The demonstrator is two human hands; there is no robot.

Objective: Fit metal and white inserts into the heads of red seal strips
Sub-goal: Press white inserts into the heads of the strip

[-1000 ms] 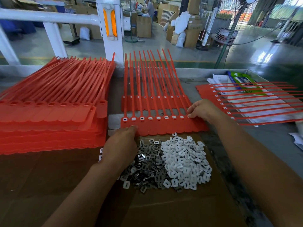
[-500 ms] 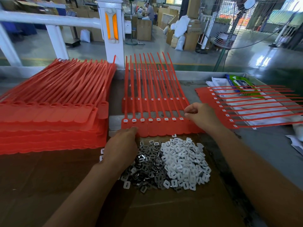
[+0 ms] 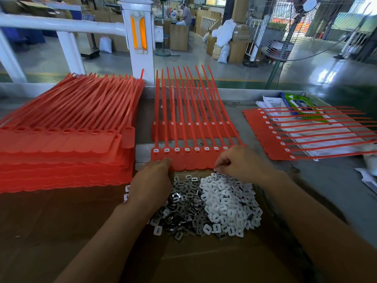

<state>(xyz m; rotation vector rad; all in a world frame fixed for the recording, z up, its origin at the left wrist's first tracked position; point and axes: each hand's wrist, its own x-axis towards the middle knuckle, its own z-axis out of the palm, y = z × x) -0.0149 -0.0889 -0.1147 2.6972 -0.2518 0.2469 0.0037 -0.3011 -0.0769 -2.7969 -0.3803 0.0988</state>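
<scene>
Red seal strip row (image 3: 193,158) at desk (image 3: 306,180) centre, heads near cardboard edge. Left hand (image 3: 152,183) fingertips flat on tab edge, holding nothing. Right hand (image 3: 237,163) pinched, possibly on white insert. Glossy metal inserts (image 3: 183,203), matte white inserts (image 3: 228,203) heaped just below. Strip stack (image 3: 61,152) crowds left.

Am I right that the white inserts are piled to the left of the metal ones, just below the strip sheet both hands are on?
Not quite: the head view shows the white inserts piled to the right of the metal inserts. The rest holds: both piles lie just below the strip sheet, with the left hand and the right hand at its lower edge.
</scene>
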